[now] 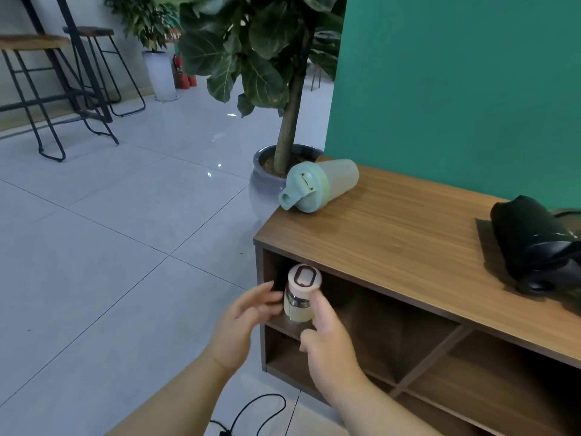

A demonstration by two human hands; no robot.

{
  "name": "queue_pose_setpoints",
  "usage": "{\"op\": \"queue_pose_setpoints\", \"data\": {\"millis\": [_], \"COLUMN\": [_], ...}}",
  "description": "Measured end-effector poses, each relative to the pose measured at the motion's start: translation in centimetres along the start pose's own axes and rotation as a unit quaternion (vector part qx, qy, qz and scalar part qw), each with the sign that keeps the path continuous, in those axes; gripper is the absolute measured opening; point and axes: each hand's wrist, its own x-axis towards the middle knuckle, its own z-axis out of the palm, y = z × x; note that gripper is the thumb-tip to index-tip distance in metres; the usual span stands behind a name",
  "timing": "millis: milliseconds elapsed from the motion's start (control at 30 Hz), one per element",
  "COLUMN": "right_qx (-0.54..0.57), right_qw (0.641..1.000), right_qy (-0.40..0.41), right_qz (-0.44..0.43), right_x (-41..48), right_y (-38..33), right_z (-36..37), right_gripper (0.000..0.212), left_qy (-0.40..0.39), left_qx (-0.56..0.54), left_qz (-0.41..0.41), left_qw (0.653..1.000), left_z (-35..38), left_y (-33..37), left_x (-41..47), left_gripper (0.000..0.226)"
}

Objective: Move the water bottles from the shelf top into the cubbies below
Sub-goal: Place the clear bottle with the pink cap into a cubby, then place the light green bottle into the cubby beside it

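A small clear bottle with a pale pink lid (301,294) stands upright at the mouth of the upper left cubby (371,316) of the wooden shelf (393,247). My right hand (327,341) wraps its fingers around the bottle's right side. My left hand (245,322) hovers at the bottle's left with fingers spread, fingertips near it. On the shelf top a green shaker bottle (317,185) lies on its side at the far left corner. A black bottle (537,247) lies on its side at the right.
A potted fiddle-leaf plant (283,165) stands just behind the shelf's left end. A green wall (456,89) backs the shelf. A black cable (251,413) lies on the tiled floor by my arms. Metal stools (47,89) stand far left.
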Motion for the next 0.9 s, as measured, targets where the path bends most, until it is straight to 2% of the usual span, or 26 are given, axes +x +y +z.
{"op": "queue_pose_setpoints", "data": {"millis": [67,133,200,233,300,333,433,533,600,667,800,900], "right_qx": [-0.007,0.009,0.020,0.018,0.002,-0.007,-0.041,-0.058,-0.049,-0.042,-0.021,-0.006], "right_qw": [0.997,0.982,0.961,0.955,0.956,0.960,0.968,0.976,0.982,0.985,0.988,0.989], "right_qy": [0.025,0.073,0.115,0.132,0.166,0.178,0.190,0.172,0.153,0.139,0.126,0.121], "right_qz": [-0.076,-0.174,-0.249,-0.266,-0.243,-0.218,-0.161,-0.119,-0.101,-0.094,-0.087,-0.081], "right_x": [-1.8,-2.2,-0.8,0.7,3.8,5.4,9.3,11.4,12.3,12.5,11.5,10.0], "right_y": [-1.9,-5.3,-9.3,-10.9,-13.5,-14.3,-14.9,-14.7,-14.2,-13.9,-13.9,-14.3], "right_z": [0.0,-0.2,-0.6,-0.9,-1.7,-2.1,-2.8,-2.7,-2.3,-1.9,-1.3,-1.5], "right_gripper": [0.073,0.059,0.051,0.050,0.056,0.061,0.077,0.079,0.077,0.075,0.062,0.071], "left_qy": [0.093,0.169,0.186,0.164,0.099,0.064,0.001,-0.021,-0.039,-0.050,-0.072,-0.087], "left_qx": [0.060,0.038,0.017,0.030,0.022,0.014,0.041,0.037,0.040,0.026,0.015,0.009], "left_qz": [0.092,0.143,0.175,0.180,0.138,0.108,0.045,0.033,0.017,0.014,0.006,0.007], "left_qw": [0.990,0.974,0.967,0.969,0.985,0.992,0.998,0.999,0.998,0.998,0.997,0.996], "left_z": [-1.3,-2.2,-1.8,-1.3,-0.1,0.3,1.6,2.6,3.0,3.3,4.1,4.3], "left_y": [-0.3,1.3,5.1,6.8,9.7,10.6,12.1,12.6,12.2,11.3,11.3,11.6], "left_x": [1.0,3.6,6.6,8.3,11.2,12.8,16.5,18.6,19.5,19.9,18.2,15.4], "left_gripper": [0.035,0.032,0.035,0.033,0.027,0.032,0.076,0.080,0.093,0.090,0.063,0.062]}}
